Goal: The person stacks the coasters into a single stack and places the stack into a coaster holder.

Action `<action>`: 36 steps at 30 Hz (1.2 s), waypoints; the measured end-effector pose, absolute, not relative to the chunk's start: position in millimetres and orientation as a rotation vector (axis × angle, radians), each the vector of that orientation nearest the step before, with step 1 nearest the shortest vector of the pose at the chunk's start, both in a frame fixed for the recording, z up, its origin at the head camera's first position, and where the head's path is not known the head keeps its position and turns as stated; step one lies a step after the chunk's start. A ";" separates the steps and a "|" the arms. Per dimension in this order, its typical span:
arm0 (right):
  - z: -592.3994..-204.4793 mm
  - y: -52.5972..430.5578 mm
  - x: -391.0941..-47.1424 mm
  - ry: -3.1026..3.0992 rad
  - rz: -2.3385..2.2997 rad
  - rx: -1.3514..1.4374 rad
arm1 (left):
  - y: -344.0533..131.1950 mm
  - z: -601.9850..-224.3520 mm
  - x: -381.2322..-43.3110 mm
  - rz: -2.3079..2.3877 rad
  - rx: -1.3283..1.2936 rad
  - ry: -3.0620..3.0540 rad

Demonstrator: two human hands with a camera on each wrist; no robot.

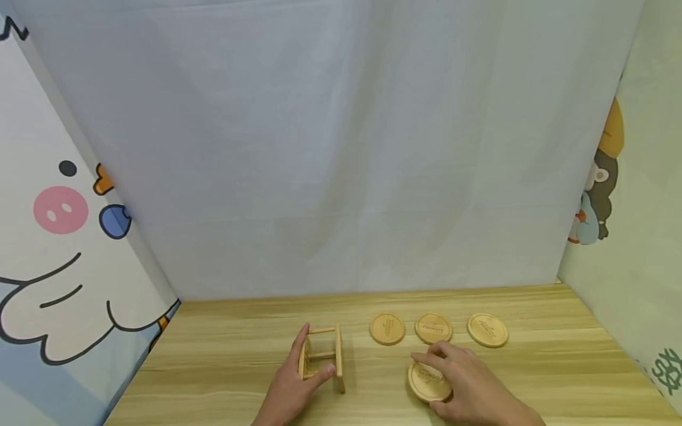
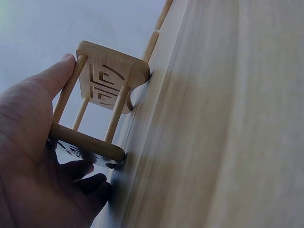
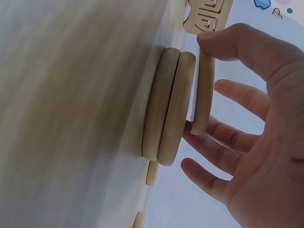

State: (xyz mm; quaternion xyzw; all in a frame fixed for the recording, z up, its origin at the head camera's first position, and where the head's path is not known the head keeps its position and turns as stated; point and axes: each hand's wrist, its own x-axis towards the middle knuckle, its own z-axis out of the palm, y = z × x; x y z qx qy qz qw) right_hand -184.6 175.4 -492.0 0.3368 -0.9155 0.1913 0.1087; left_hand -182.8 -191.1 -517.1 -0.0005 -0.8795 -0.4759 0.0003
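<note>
A small wooden coaster rack [image 1: 339, 358], two cut-out side panels joined by round rods, stands on the table. My left hand [image 1: 290, 381] grips it, thumb on one side and fingers on the other. To the right, my right hand [image 1: 474, 387] pinches a round wooden coaster [image 3: 204, 90] by its edges, between the thumb and fingers. In the right wrist view that coaster is lifted just off two stacked coasters [image 3: 178, 109] lying flat on the table. From the head view, the held coaster hides the stack and shows engraved lettering on top.
Three more round coasters lie in a row behind the right hand: a left one [image 1: 387, 329], a middle one [image 1: 434, 328] and a right one [image 1: 487, 330]. A pale curtain [image 1: 341, 177] hangs along the table's back edge, with cartoon-printed panels at both sides.
</note>
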 end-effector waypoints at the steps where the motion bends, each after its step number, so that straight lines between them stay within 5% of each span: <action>1: -492.1 176.0 -184.7 -2.690 0.566 0.997 | -191.1 -517.2 -183.0 -1.495 -0.001 -2.763; 36: -495.6 185.5 -186.9 -2.731 0.620 0.982 | -192.2 -518.1 -184.9 -1.489 0.039 -2.782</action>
